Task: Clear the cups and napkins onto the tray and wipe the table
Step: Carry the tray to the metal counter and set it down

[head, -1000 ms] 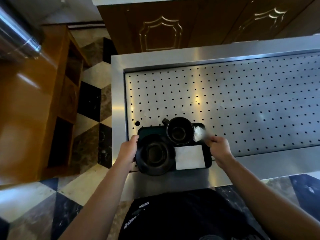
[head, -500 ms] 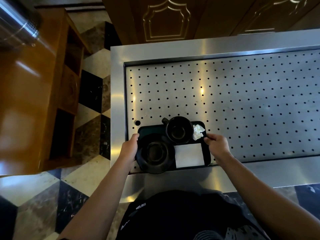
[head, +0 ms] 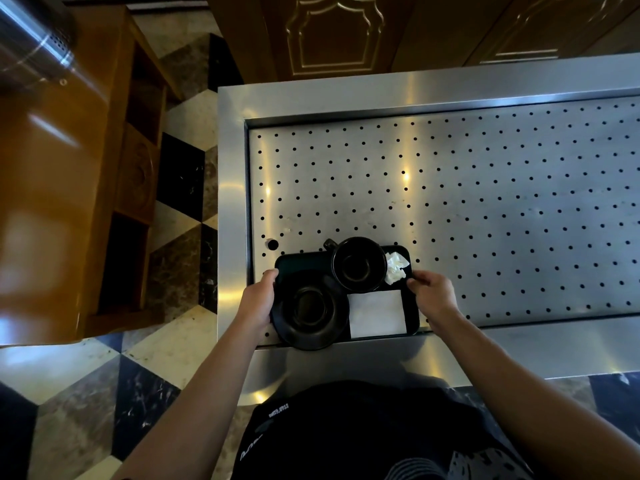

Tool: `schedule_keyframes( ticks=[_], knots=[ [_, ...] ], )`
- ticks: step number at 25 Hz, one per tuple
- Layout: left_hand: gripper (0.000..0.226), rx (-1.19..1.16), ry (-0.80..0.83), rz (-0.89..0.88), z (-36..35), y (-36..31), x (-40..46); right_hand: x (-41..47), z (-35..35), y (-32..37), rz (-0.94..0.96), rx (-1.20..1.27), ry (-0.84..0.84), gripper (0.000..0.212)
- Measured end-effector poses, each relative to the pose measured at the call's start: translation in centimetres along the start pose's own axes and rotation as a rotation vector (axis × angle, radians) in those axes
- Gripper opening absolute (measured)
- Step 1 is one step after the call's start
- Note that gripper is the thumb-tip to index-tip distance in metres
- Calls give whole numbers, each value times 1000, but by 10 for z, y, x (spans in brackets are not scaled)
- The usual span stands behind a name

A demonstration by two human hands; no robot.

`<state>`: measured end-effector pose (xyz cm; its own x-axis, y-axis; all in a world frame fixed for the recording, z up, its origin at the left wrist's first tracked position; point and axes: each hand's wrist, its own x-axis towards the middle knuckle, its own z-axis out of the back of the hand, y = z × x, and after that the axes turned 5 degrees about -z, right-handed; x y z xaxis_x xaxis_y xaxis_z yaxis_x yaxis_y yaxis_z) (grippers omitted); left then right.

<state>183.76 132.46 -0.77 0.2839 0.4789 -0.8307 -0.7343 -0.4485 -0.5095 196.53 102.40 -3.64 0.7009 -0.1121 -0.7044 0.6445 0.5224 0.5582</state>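
Note:
A black tray [head: 301, 263] rests at the near left corner of the perforated steel table [head: 485, 209]. On it stand a black cup [head: 359, 265], a black saucer [head: 310, 308], a flat white napkin [head: 377, 313] and a crumpled white napkin [head: 395, 268]. My left hand [head: 258, 301] grips the tray's left edge beside the saucer. My right hand [head: 433, 296] grips the tray's right edge, just below the crumpled napkin.
A wooden shelf unit [head: 104, 174] stands to the left across a strip of checkered floor [head: 180, 188]. Dark wooden cabinet doors [head: 332, 32] rise behind the table. A shiny metal cylinder [head: 31, 43] shows at the top left.
The view has shifted a little, so the table sits slightly lower and nearer. Both hands stay on the tray's edges; the tray and its load have barely moved.

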Motion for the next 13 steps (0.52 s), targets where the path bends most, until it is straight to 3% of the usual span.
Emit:
schedule_keyframes(
  ticks=[4, 13],
  knots=[
    [58, 95, 14, -16, -2, 0, -2, -4, 2, 3, -4, -31, -28, 23],
    [45, 437, -24, -267, 0, 13, -10, -27, 9, 8, 88, -213, -43, 32]
  ],
)
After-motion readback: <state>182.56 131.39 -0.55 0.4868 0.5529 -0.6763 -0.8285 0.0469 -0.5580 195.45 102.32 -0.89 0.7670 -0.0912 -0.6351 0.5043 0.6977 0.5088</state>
